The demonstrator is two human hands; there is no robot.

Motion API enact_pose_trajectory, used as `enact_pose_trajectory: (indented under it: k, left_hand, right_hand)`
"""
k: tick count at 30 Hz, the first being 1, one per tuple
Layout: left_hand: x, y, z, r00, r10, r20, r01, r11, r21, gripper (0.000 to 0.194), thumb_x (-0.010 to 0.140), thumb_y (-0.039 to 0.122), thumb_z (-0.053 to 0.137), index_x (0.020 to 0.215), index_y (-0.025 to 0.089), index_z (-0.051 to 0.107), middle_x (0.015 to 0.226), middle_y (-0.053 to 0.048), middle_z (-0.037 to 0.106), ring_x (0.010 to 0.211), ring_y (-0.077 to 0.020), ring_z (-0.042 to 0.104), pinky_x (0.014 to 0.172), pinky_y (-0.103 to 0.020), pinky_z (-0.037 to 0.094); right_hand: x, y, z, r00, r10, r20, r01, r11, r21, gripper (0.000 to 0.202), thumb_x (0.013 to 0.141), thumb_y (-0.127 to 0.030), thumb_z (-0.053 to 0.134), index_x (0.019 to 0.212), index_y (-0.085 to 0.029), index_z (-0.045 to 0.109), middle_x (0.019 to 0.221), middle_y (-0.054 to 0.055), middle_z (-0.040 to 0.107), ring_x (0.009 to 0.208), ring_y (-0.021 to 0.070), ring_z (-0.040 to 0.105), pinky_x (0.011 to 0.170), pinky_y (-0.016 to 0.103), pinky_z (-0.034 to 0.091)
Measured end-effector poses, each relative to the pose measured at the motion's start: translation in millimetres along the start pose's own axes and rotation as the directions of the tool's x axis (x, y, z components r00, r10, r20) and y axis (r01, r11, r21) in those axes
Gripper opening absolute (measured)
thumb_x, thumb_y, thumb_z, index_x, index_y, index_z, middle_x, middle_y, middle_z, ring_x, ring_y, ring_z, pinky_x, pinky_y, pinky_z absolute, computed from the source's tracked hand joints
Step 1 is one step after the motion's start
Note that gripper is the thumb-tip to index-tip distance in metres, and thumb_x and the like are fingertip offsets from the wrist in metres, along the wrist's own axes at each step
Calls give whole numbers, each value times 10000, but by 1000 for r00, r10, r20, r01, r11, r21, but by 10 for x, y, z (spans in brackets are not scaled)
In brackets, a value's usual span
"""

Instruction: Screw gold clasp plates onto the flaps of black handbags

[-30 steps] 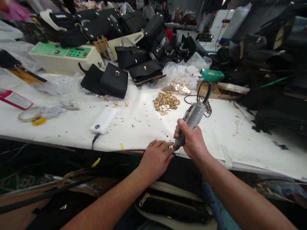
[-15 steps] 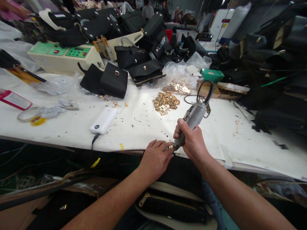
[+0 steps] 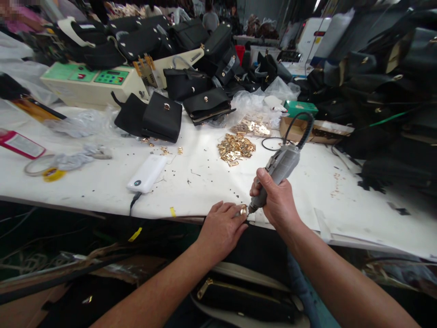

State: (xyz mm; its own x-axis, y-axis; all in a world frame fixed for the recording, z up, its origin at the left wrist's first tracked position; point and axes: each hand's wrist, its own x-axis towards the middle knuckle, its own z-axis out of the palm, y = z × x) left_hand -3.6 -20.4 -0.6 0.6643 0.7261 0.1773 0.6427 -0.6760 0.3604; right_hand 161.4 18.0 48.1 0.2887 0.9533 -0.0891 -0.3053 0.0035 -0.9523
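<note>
My right hand (image 3: 278, 200) is wrapped around a grey electric screwdriver (image 3: 283, 161), tilted with its bit pointing down and left. The bit's tip is close by a gold metal clasp (image 3: 243, 209) at the table's front edge; I cannot tell whether they touch. Beside the clasp, my left hand (image 3: 221, 230) grips the edge of a black handbag (image 3: 262, 248), fingers pressed together and thumb toward the bit. Below the hands the bag hangs over my lap, its gold zipper (image 3: 205, 288) in view. The fingers partly hide the clasp.
Gold metal plates (image 3: 236, 148) lie heaped on the white table (image 3: 191, 191). A white power bank (image 3: 147, 173) with a cable lies left. Behind are black bags (image 3: 163, 116), a control box (image 3: 92, 84), a green box (image 3: 300, 108) and a cardboard box (image 3: 292, 130). More bags pile up right.
My right hand has shifted the screwdriver slightly right, and its bit stands a little farther from my left fingers. My left hand stays nearly in place on the bag.
</note>
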Motion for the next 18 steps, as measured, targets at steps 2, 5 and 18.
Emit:
enact_pose_trajectory:
  k: [2, 5, 18]
  left_hand:
    - [0, -2, 7, 1000, 1, -8, -1, 1000, 7, 243, 988, 333, 588, 1208, 275, 674, 1326, -33, 665, 1219, -238, 562, 1044, -467, 421]
    - [2, -2, 13, 1000, 3, -16, -3, 1000, 12, 241, 982, 327, 597, 1199, 267, 682, 1319, -49, 667, 1213, -244, 564, 1041, -467, 423]
    - [6, 5, -9, 1000, -13, 28, 13, 1000, 13, 250, 1000, 341, 560, 1213, 260, 662, 1351, -30, 650, 1219, -260, 546, 1032, -485, 430]
  right_hand:
    - [42, -12, 5, 999, -48, -20, 47, 999, -20, 415, 754, -532, 824, 758, -180, 605, 555, -18, 559, 474, 123, 525, 424, 226, 452]
    - [92, 21, 28, 996, -88, -33, 85, 994, -72, 417, 752, -543, 818, 765, -178, 617, 553, -15, 564, 449, 125, 514, 381, 227, 435]
    - [129, 227, 65, 994, -107, -16, 101, 972, -212, 419, 757, -560, 805, 790, -165, 670, 565, 4, 604, 471, 134, 541, 411, 230, 444]
